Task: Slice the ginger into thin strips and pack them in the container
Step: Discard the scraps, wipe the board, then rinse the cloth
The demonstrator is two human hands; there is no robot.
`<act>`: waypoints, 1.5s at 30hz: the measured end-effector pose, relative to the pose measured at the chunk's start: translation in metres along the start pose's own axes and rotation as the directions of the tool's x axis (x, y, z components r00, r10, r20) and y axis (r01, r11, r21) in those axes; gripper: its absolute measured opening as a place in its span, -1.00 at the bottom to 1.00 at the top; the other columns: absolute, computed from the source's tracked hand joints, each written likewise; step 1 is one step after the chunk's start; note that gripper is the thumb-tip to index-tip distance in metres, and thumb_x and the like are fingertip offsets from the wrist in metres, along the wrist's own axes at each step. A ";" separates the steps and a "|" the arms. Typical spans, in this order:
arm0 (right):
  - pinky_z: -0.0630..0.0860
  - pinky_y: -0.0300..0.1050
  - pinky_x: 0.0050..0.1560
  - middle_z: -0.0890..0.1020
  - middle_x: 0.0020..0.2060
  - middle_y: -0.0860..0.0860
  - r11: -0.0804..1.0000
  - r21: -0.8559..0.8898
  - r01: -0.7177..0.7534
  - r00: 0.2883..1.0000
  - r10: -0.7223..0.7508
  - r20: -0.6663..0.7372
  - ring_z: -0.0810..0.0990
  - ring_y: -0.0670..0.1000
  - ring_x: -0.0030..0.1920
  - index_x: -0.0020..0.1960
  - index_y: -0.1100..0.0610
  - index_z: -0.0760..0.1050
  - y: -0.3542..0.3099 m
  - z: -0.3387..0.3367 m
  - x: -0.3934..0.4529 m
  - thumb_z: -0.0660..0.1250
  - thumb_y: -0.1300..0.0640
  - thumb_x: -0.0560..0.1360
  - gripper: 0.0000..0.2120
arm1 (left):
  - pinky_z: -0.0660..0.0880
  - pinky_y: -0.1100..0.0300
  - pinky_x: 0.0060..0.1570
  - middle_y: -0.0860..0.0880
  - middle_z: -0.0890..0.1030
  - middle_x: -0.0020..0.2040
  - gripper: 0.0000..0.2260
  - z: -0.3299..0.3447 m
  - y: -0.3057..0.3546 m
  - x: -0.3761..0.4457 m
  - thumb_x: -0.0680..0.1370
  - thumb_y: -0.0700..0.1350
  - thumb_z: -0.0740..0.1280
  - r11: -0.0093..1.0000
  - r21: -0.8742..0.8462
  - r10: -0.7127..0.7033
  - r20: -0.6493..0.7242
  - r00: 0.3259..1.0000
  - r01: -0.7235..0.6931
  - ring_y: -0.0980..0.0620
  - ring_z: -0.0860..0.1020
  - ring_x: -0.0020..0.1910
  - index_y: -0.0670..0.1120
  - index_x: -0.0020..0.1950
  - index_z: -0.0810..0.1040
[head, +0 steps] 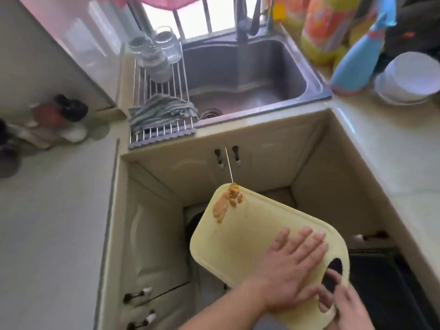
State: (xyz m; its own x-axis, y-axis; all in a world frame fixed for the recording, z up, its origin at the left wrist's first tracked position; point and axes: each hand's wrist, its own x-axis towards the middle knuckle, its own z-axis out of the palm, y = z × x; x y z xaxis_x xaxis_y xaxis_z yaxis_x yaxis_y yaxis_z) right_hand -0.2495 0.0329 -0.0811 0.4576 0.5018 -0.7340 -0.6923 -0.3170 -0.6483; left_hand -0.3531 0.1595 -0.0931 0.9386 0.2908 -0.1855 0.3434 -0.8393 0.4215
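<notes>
A pale yellow cutting board [250,236] is held tilted over the floor space in front of the cabinets. Brown ginger peel and scraps [226,202] cling to its far corner. My left hand [292,265] lies flat on the board with fingers straight. My right hand [342,303] grips the board's handle end, fingers through the handle hole. A dark bin [194,225] shows partly beneath the board. No knife or container is in view.
A steel sink [245,75] lies ahead, with a drying rack [162,115] holding glass jars [157,51] and a striped cloth. Bottles [357,51] and white bowls [409,79] stand on the right counter [392,144]. Cabinet doors [238,163] face me.
</notes>
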 end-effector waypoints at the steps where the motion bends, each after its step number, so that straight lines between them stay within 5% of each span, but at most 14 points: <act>1: 0.48 -0.33 -0.51 0.64 -0.44 0.14 1.000 -0.013 0.003 1.000 -0.003 -0.004 0.56 -0.04 -0.55 0.20 0.22 0.44 0.006 0.008 0.005 0.08 0.12 0.63 -0.73 | -0.40 0.00 0.49 0.03 -0.26 0.62 -0.38 0.008 -0.010 -0.002 0.70 0.17 0.03 1.000 -0.005 -0.018 0.008 1.000 0.018 0.11 -0.43 0.53 -0.04 0.64 -0.16; 7: 0.54 -0.31 -0.49 0.69 -0.43 0.08 0.997 -0.074 0.002 1.000 0.000 0.024 0.65 -0.05 -0.48 0.02 0.11 0.48 0.032 0.044 0.026 0.05 0.11 0.63 -0.76 | -0.35 0.04 0.51 0.02 -0.21 0.63 -0.37 0.046 -0.059 -0.015 0.70 0.18 0.05 0.993 -0.072 -0.094 -0.003 0.996 0.093 0.10 -0.36 0.56 -0.06 0.65 -0.12; 15: 0.44 -0.38 -0.55 0.64 -0.51 0.09 0.975 -0.217 0.046 0.997 -0.057 -0.046 0.56 -0.09 -0.58 0.21 0.23 0.46 0.070 0.082 0.055 0.04 0.22 0.67 -0.74 | -0.35 0.10 0.53 0.05 -0.37 0.60 -0.33 0.091 -0.120 -0.026 0.69 0.13 0.05 0.949 -0.228 -0.216 0.039 0.976 0.219 0.14 -0.41 0.54 -0.06 0.62 -0.28; 30: 0.60 -0.29 -0.30 0.70 -0.35 0.16 0.918 -0.391 0.060 0.987 -0.112 -0.111 0.70 0.01 -0.35 0.07 0.02 0.57 0.117 0.108 0.095 0.09 0.22 0.66 -0.72 | -0.27 0.23 0.53 0.15 -0.28 0.59 -0.47 0.191 -0.266 -0.063 0.70 0.15 -0.15 0.617 -0.505 -0.624 0.155 0.766 0.604 0.23 -0.28 0.56 0.07 0.62 -0.26; 35: 0.57 -0.33 -0.32 0.69 -0.40 0.11 0.922 -0.380 0.075 0.983 -0.131 -0.126 0.67 -0.06 -0.40 0.16 0.14 0.55 0.124 0.106 0.100 0.10 0.26 0.65 -0.74 | -0.04 0.12 0.57 0.02 0.00 0.64 -0.48 0.224 -0.294 -0.081 0.71 0.10 -0.06 0.461 -0.511 -0.769 0.177 0.614 0.725 0.06 0.00 0.60 -0.01 0.64 -0.07; 40: 0.61 -0.23 -0.20 0.71 -0.31 0.09 0.890 -0.454 0.042 0.979 -0.128 -0.161 0.65 -0.07 -0.32 0.10 -0.08 0.56 0.136 0.117 0.114 0.11 0.16 0.66 -0.73 | 0.03 0.21 0.54 -0.02 0.15 0.62 -0.57 0.214 -0.289 -0.068 0.72 -0.14 0.06 0.278 -0.656 -0.915 0.040 0.400 0.702 0.03 0.13 0.58 -0.09 0.61 0.17; 42: 0.59 0.01 -0.03 0.71 -0.24 0.09 0.899 -0.438 -0.002 0.982 -0.080 -0.169 0.64 0.03 -0.20 0.15 -0.10 0.54 0.140 0.128 0.120 0.11 0.11 0.66 -0.75 | 0.07 0.17 0.55 0.04 0.20 0.59 -0.59 0.199 -0.261 -0.060 0.72 -0.10 0.07 0.344 -0.743 -0.888 -0.058 0.457 0.574 0.10 0.15 0.57 -0.03 0.59 0.22; 45: 0.55 0.14 0.03 0.69 -0.32 0.01 0.905 -0.425 -0.017 0.986 -0.055 -0.157 0.64 -0.03 -0.25 0.20 -0.08 0.51 0.142 0.144 0.132 0.12 0.10 0.66 -0.76 | 0.02 0.13 0.57 0.09 0.14 0.61 -0.58 0.184 -0.202 -0.046 0.72 -0.02 0.03 0.572 -0.733 -0.646 -0.128 0.752 0.367 0.22 0.03 0.58 0.04 0.59 0.10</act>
State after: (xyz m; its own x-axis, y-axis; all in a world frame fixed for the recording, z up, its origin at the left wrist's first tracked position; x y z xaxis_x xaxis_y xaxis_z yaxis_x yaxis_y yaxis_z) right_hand -0.3680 0.1698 -0.2412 0.5768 0.3859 -0.7200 -0.3970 -0.6379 -0.6599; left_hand -0.4719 0.2312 -0.3327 0.4887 0.8199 -0.2981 0.5650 -0.0370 0.8243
